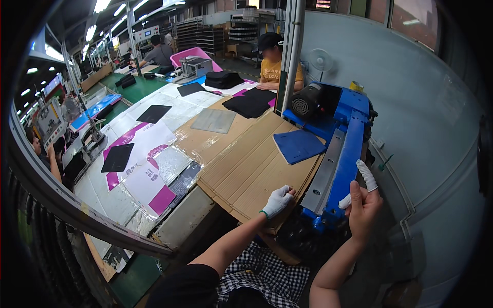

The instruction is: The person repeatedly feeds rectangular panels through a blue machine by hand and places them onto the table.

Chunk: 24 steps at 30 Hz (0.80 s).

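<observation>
My left hand [278, 201], in a white glove with a green cuff edge and bare fingertips, is low over the front right of a cardboard sheet [241, 169]. Its fingers are curled together; anything in them is too small to make out. Raised beside the near end of a blue machine [339, 179] with a long metal bar is my right hand [364, 208]. White covers wrap two of its fingers, one stretched up and apart from the thumb, and I see nothing held. A dark blue flat piece [299, 146] rests on the cardboard against the machine.
Black flat pieces [117, 157] and a grey plate [213, 120] lie on the covered table to the left. Black stacks [250, 102] sit farther back, near a co-worker in a yellow shirt [271, 71]. A metal post [290, 56] rises behind the cardboard; a wall [400, 92] borders the right.
</observation>
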Available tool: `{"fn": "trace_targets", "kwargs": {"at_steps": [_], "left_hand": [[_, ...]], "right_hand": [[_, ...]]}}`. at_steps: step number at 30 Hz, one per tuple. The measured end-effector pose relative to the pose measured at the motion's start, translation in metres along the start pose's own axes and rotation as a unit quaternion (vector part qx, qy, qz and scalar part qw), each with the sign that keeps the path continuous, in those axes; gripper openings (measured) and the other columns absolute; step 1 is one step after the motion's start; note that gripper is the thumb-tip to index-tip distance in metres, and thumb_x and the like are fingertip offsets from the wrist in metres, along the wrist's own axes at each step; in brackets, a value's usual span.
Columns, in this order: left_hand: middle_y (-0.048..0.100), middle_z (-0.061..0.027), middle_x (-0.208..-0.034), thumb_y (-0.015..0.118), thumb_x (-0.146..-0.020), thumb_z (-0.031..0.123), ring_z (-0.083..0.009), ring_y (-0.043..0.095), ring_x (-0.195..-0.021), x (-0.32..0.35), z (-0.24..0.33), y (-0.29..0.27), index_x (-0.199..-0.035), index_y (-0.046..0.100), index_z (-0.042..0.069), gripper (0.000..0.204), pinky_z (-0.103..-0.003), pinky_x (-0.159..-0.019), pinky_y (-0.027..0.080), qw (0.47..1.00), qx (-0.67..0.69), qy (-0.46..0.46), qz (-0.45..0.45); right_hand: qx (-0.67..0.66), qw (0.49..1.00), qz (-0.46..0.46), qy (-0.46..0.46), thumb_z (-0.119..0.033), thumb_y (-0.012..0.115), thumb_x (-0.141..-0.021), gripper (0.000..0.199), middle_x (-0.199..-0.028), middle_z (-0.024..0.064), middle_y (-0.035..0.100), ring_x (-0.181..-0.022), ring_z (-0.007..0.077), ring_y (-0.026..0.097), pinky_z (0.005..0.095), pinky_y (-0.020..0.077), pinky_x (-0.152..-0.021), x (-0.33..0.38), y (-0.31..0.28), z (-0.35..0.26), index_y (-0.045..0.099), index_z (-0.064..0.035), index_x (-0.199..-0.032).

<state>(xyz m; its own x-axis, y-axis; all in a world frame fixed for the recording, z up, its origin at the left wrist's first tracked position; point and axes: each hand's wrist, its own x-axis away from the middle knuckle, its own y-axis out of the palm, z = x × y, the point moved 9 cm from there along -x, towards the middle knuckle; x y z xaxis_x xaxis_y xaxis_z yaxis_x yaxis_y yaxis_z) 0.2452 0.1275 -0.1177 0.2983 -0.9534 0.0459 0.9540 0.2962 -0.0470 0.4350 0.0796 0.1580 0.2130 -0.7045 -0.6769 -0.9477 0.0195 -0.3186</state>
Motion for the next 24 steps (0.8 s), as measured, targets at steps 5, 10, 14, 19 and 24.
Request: {"fn": "trace_targets", "kwargs": {"at_steps": [5,10,14,19,24], "left_hand": [[0.056,-0.0077,-0.077,0.044,-0.087,0.022,-0.0185,0.052,-0.073,-0.0008,-0.0011,-0.0003,-0.092,0.054,0.000,0.025,-0.028,-0.070,0.042,1.000,-0.005,0.013,0.002],[0.057,-0.0079,-0.078,0.044,-0.087,0.022,-0.0185,0.052,-0.073,0.0006,0.0012,-0.0014,-0.092,0.054,0.000,0.025,-0.028,-0.070,0.042,1.000,0.005,0.006,0.000],[0.057,-0.0081,-0.079,0.044,-0.087,0.022,-0.0187,0.053,-0.074,0.0015,0.0058,-0.0004,-0.092,0.054,0.000,0.025,-0.029,-0.071,0.043,1.000,0.000,0.006,-0.008],[0.057,-0.0085,-0.080,0.045,-0.086,0.022,-0.0192,0.053,-0.075,0.0019,0.0058,-0.0015,-0.093,0.054,0.000,0.025,-0.029,-0.072,0.043,1.000,-0.011,0.004,-0.010],[0.057,-0.0087,-0.080,0.045,-0.086,0.021,-0.0193,0.053,-0.075,0.0008,0.0036,-0.0017,-0.093,0.054,0.000,0.024,-0.029,-0.072,0.043,1.000,-0.014,0.004,-0.011]], "right_hand": [[-0.004,1.000,0.000,-0.001,-0.017,0.054,-0.088,0.036,-0.045,0.0011,0.048,-0.033,0.0053,0.031,0.0177,0.0255,-0.033,-0.0001,0.0004,-0.0003,0.049,0.0054,-0.117],[-0.002,1.000,0.001,-0.003,-0.017,0.054,-0.088,0.036,-0.045,0.0009,0.047,-0.033,0.0053,0.031,0.0177,0.0256,-0.033,0.0001,0.0007,-0.0005,0.050,0.0058,-0.116],[0.008,1.000,0.004,-0.006,-0.016,0.055,-0.088,0.036,-0.045,0.0006,0.047,-0.033,0.0053,0.031,0.0177,0.0256,-0.033,0.0007,-0.0012,0.0014,0.050,0.0061,-0.116],[-0.006,1.000,-0.001,-0.001,-0.016,0.055,-0.088,0.036,-0.044,0.0005,0.046,-0.032,0.0053,0.030,0.0177,0.0256,-0.033,0.0001,0.0002,0.0025,0.050,0.0065,-0.115],[-0.004,1.000,-0.002,-0.002,-0.016,0.055,-0.088,0.036,-0.044,0.0006,0.046,-0.032,0.0053,0.030,0.0177,0.0257,-0.033,0.0006,-0.0001,0.0020,0.050,0.0070,-0.115]]}}
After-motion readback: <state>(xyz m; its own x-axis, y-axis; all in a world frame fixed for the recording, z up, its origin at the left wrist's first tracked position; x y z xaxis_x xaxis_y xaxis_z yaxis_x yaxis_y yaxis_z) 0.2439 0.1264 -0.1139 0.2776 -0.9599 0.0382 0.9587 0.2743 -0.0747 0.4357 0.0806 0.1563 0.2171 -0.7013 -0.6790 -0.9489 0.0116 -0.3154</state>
